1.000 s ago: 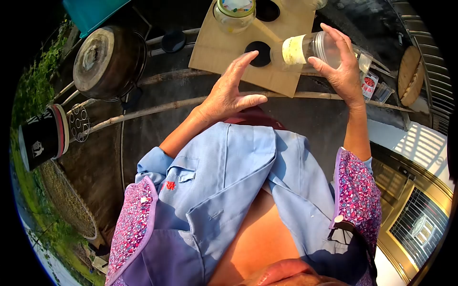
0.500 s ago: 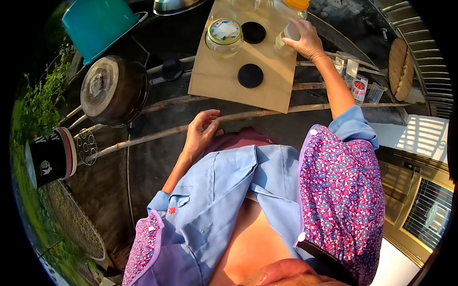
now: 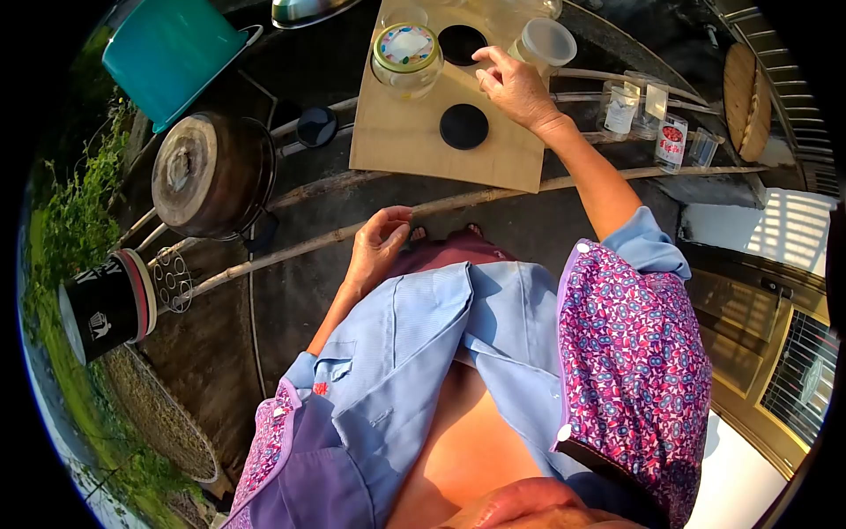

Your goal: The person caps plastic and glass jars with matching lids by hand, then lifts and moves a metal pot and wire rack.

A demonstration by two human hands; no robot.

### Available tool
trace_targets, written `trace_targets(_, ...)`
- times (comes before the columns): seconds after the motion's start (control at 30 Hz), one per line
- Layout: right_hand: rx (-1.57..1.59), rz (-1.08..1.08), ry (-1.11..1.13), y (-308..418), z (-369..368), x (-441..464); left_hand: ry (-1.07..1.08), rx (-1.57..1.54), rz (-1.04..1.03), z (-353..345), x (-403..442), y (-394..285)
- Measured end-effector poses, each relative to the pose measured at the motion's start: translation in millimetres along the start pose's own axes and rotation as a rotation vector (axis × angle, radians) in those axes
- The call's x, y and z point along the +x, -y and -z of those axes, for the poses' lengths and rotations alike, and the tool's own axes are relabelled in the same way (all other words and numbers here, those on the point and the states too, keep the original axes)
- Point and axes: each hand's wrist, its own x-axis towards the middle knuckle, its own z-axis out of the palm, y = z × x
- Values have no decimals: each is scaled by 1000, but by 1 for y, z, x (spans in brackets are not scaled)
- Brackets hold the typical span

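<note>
My right hand (image 3: pixel 522 93) is over the wooden board (image 3: pixel 405 145), thumb and index finger apart, with nothing visible between them. Its fingertips are close to a black round disc (image 3: pixel 463 44). A second black disc (image 3: pixel 463 127) lies nearer to me on the board. Just beyond the hand stands a clear jar with a translucent white lid (image 3: pixel 550 41). To the left is a glass jar (image 3: pixel 407 63) with a patterned, gold-rimmed lid. My left hand (image 3: pixel 379 247) hangs by my waist, fingers loosely bent and apart, holding nothing.
Bamboo poles (image 3: pixel 304 245) run beneath the board. At left are a teal bucket (image 3: pixel 172 62), a dark pot (image 3: pixel 211 172) and a black container (image 3: pixel 101 304). Clear containers (image 3: pixel 619 110) and a red-labelled packet (image 3: pixel 671 143) stand at right, near a woven tray (image 3: pixel 747 101).
My right hand has let go of the white-lidded jar and moved left towards the black discs. My left hand stays by my waist. The view has shifted slightly.
</note>
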Motion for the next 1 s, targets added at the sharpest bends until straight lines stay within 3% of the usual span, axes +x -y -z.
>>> trace_targets(0.1, 62, -69, 47, -28, -48, 27, 17, -75, 3, -4, -7, -6)
trace_targets(0.17, 284, -595, 83, -21, -60, 42, -7, -68, 2, -3, -14, -4)
trace_targets(0.3, 239, -604, 126, -32, -70, 59, -98, -53, 15, 4, -33, 10)
trace_targets(0.37, 115, -648, 259, -37, -66, 64, -129, -106, 58, 8, -43, 15)
trace_targets(0.4, -15, -473, 239, -41, -69, 63, -145, -154, 105, 9, -48, 17)
trace_targets(0.53, -2, -464, 185, -59, -85, 59, -130, -209, 121, 12, -61, 15)
trace_targets(0.57, 160, -566, 96, -44, -79, 53, -121, -154, 156, 13, -62, 15)
trace_targets(0.63, -54, -286, -37, -34, -71, 47, -79, -117, 81, 12, -60, 21)
trace_targets(0.7, 64, -276, -144, -33, -67, 45, -21, -115, 89, 8, -57, 16)
trace_targets(0.77, 451, -354, -167, 8, -28, 22, 28, -70, 104, -1, -51, 4)
trace_targets(0.83, 713, -278, -141, 35, 9, -18, 104, -21, 97, -10, -44, -2)
trace_targets(0.9, 1005, -259, -19, 48, 43, -67, 173, 26, 86, -24, -36, -12)
trace_targets(1.0, 1509, -309, 263, 43, 78, -152, 385, -228, -8, -54, -21, -28)
